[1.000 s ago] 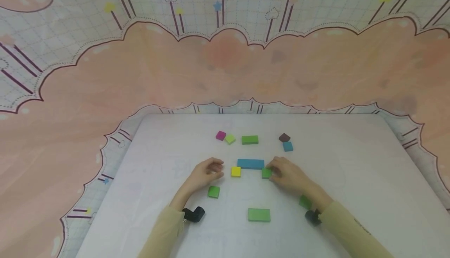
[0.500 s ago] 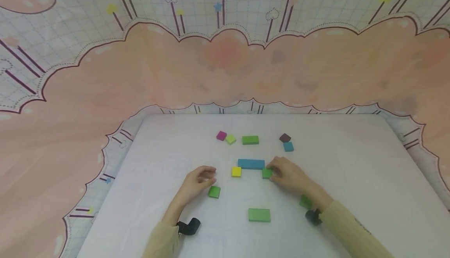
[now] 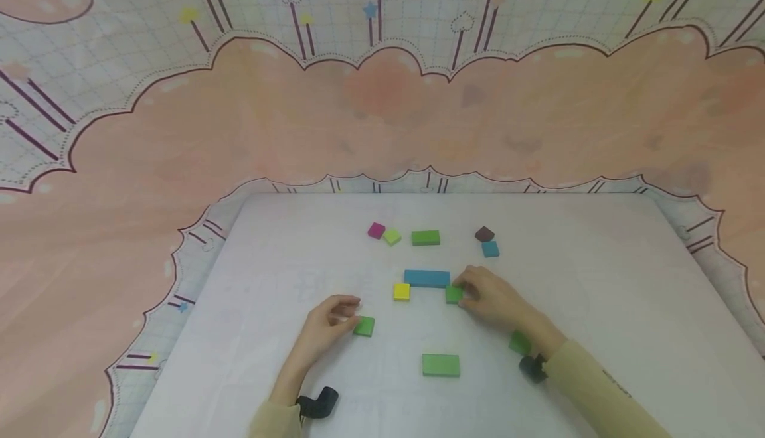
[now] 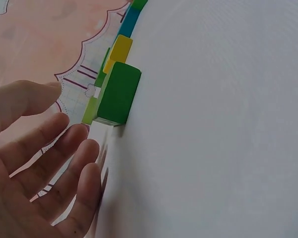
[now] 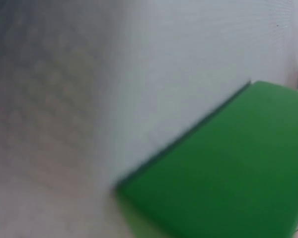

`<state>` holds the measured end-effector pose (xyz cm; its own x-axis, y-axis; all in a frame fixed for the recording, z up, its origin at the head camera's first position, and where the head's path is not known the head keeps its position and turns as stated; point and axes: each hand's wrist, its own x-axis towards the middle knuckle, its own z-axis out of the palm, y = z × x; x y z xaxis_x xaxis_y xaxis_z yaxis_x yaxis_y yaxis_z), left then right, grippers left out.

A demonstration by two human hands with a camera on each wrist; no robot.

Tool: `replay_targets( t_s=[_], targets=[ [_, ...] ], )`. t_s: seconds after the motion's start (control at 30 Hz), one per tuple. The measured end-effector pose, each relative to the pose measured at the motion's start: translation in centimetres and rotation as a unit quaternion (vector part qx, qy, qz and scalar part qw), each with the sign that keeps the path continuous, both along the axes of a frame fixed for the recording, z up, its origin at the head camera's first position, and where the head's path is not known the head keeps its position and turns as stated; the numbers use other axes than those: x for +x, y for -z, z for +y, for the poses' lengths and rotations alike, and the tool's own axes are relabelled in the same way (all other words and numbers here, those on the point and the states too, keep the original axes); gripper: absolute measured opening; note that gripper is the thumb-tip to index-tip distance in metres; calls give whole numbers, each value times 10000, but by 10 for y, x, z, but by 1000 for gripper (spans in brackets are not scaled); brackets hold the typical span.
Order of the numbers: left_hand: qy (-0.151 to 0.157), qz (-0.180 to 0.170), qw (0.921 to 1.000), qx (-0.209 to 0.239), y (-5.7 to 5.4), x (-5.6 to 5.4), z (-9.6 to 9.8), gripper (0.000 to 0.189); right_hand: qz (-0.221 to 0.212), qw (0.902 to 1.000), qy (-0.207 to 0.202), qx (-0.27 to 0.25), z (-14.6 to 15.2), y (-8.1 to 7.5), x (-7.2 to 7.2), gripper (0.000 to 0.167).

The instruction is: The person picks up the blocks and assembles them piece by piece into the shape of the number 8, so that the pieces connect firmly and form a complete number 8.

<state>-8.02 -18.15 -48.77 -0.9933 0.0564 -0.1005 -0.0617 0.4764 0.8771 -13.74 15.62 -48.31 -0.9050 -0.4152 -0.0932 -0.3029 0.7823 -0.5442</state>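
Note:
My left hand [image 3: 327, 324] is beside a small green block [image 3: 366, 326], its fingers loosely bent and holding nothing. In the left wrist view a gap shows between the fingers [image 4: 54, 168] and that green block [image 4: 120, 94]. My right hand [image 3: 493, 295] pinches another small green block [image 3: 453, 294] at its right side, just below the right end of a long blue block [image 3: 427, 279]. A yellow block [image 3: 402, 292] lies below the blue block's left end. Under my right wrist is one more green block [image 3: 519, 343], large and close in the right wrist view.
A light green oblong block [image 3: 441, 365] lies nearer on the white table [image 3: 597, 259]. Farther back are a magenta block [image 3: 376, 230], a lime block [image 3: 392, 236], a green oblong [image 3: 425, 237], a brown block [image 3: 485, 233] and a small blue block [image 3: 491, 249].
My left hand has moved from beside the yellow block down and left to the small green block. My right hand has stayed still at its green block.

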Motion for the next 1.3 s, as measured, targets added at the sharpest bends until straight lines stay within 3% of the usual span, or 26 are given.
replay_targets(
  t_s=[0.23, 0.47, 0.9, 1.3],
  targets=[
    [42, -21, 10000, -31, 2, 5, -3, 32, -46, 10000, 18, 3, 0, 2, 0, 32],
    [337, 79, 9993, -165, 8, 9, -6, 38, -47, 10000, 9, -40, 1, 1, 0, 31],
    [828, 172, 9957, -384, 12, 6, -8, 39, -98, 9999, 21, -43, 0, -1, -1, 31],
    [955, 226, 9938, -516, 11, 4, -7, 40, -101, 9999, -12, -41, 1, -4, -2, 31]
  ],
)
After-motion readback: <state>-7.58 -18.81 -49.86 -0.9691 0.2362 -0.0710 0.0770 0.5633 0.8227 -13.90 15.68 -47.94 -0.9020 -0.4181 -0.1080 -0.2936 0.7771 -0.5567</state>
